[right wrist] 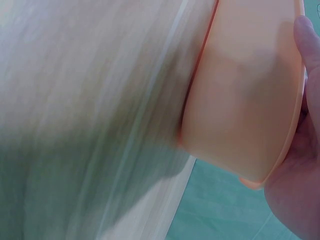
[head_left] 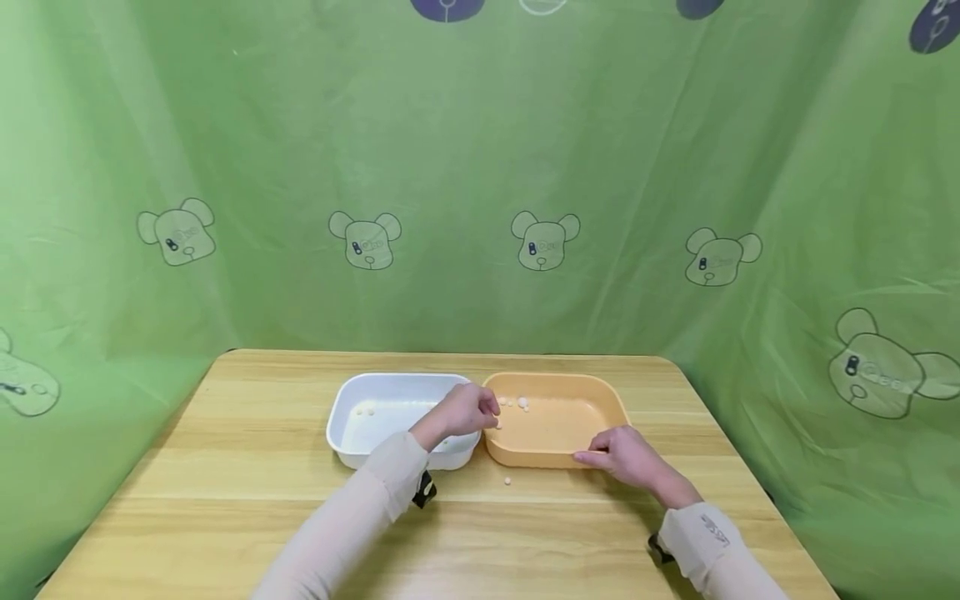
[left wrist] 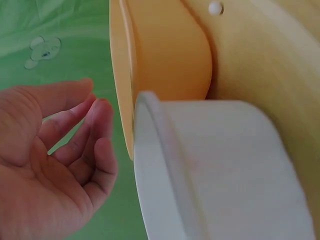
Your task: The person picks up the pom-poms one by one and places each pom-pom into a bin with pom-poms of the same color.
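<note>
My left hand (head_left: pixel 467 408) hovers over the rims where the white tray and the orange tray meet. In the left wrist view its fingers are loosely bent, thumb close to the fingertips, and nothing shows between them. Just under those fingertips, a small white ball (head_left: pixel 498 425) lies at the left end of the orange tray (head_left: pixel 555 460). Several more pale balls (head_left: pixel 522 402) sit farther back in that tray. My right hand (head_left: pixel 626 454) grips the orange tray's front right rim, thumb over the edge in the right wrist view.
The white tray (head_left: pixel 352 455) stands at the left, against the orange one, with a few small pale balls (head_left: pixel 371 412) inside. One white ball (left wrist: pixel 216 8) lies on the wooden table (head_left: pixel 225 500) in front of the trays. A green curtain (head_left: pixel 465 300) hangs around the table.
</note>
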Demonstrator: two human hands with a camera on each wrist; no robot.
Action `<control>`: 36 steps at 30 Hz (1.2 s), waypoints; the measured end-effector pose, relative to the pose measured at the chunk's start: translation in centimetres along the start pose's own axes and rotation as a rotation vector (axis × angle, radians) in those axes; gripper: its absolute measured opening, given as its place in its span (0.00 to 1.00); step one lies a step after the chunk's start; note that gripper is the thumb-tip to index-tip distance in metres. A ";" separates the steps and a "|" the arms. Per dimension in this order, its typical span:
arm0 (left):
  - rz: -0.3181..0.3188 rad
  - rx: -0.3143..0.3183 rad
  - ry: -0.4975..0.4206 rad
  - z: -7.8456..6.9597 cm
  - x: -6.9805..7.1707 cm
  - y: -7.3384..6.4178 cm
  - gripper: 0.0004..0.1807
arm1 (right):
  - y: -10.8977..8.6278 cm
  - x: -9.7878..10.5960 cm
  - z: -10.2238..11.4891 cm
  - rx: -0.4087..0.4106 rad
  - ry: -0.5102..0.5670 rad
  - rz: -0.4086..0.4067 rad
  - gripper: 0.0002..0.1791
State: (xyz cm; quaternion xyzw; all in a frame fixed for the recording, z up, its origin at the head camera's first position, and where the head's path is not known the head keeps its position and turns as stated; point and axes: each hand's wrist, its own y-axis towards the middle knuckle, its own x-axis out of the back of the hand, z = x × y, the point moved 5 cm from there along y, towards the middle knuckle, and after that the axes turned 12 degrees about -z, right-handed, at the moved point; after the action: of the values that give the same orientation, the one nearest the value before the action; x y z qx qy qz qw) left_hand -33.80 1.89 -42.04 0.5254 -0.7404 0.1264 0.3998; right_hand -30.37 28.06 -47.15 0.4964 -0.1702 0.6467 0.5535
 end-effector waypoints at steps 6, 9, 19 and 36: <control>0.028 -0.041 -0.077 -0.6 -0.6 -2.1 0.03 | 0.0 0.0 0.2 0.011 -0.001 -0.007 0.20; 0.049 -0.049 -0.082 -0.7 -1.3 -3.1 0.03 | 0.0 0.1 0.2 0.015 0.002 -0.010 0.20; 0.070 -0.084 -0.034 -1.0 -3.4 -5.0 0.07 | 0.1 0.0 0.2 0.012 0.013 -0.003 0.20; 0.081 -0.129 0.195 -0.1 -6.6 -5.7 0.03 | 0.1 -0.1 -0.2 0.002 0.023 -0.008 0.21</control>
State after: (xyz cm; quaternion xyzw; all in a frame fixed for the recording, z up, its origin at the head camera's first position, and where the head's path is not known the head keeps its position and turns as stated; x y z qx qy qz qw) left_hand -27.93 4.07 -48.06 0.4534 -0.7251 0.1451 0.4976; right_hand -30.54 28.08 -47.28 0.4904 -0.1612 0.6502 0.5575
